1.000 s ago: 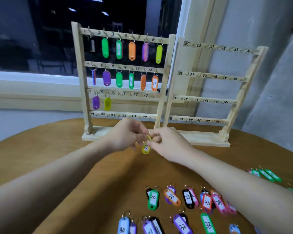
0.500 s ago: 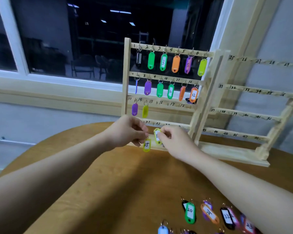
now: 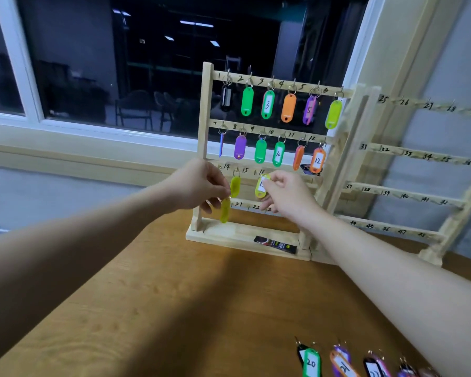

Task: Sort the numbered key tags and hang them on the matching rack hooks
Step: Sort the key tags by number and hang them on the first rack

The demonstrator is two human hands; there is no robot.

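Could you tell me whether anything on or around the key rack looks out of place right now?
A small black packet lies on the base of the left rack; it is no key tag. Several hung tags, like the blue one, hang edge-on, their numbers hidden.

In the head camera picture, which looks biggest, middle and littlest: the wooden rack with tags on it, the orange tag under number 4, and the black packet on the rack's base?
1. The wooden rack looks by far the biggest.
2. The black packet on the rack's base.
3. The orange tag under number 4.
The packet and the tag look close in size, and the packet lies nearer the camera, so that order is unsure.
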